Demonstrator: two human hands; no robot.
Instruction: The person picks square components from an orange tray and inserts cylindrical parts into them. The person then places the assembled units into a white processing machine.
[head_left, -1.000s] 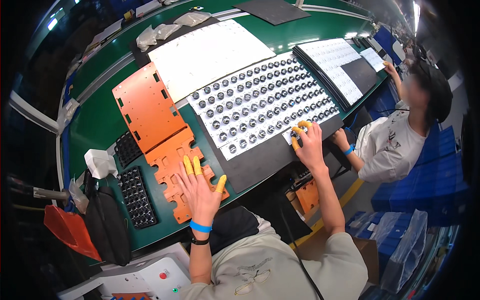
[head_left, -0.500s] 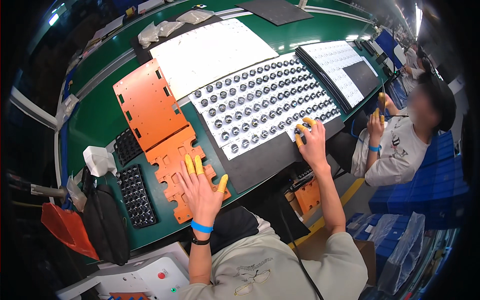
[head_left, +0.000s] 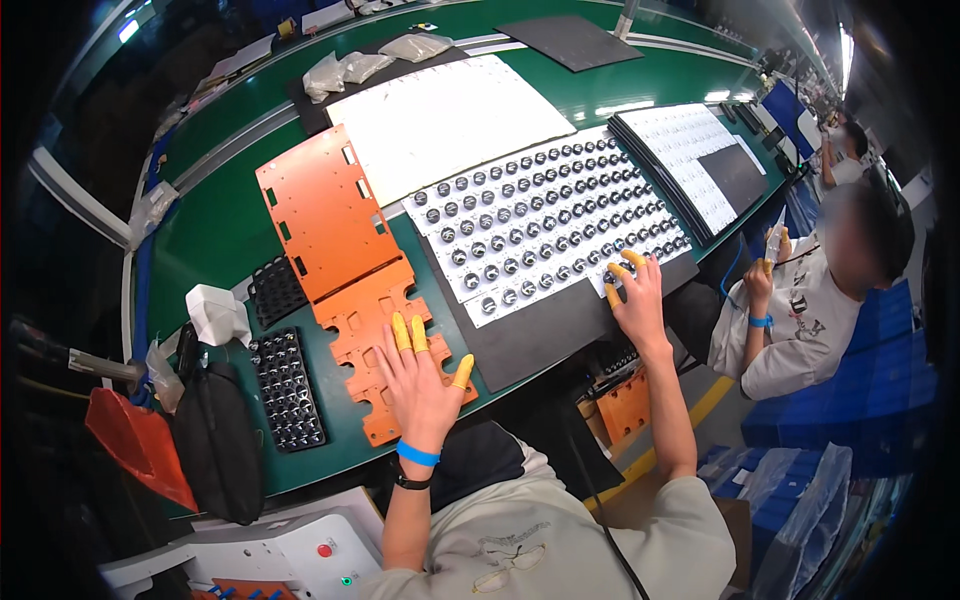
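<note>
My left hand (head_left: 421,392) lies with fingers spread on the notched lower part of an orange perforated plate (head_left: 330,215). Yellow finger cots cover two of its fingers and the thumb. At the near edge of a white board (head_left: 472,303), my right hand (head_left: 640,303) has its yellow-tipped fingers curled around one black round lens (head_left: 610,279), partly hidden by them. Rows of similar lenses cover the board, which rests on a black mat (head_left: 535,340).
Left of the orange plate stand a black tray of lenses (head_left: 288,395), another black tray (head_left: 277,290) and a white block (head_left: 217,315). A blank white sheet (head_left: 450,125) lies behind the board. Stacked white boards (head_left: 680,130) sit at right, near a seated co-worker (head_left: 790,310).
The whole view has shifted slightly, so the table sits lower and further right. Both my hands keep their places on the plate and the board. The co-worker's hands now show a pale item.
</note>
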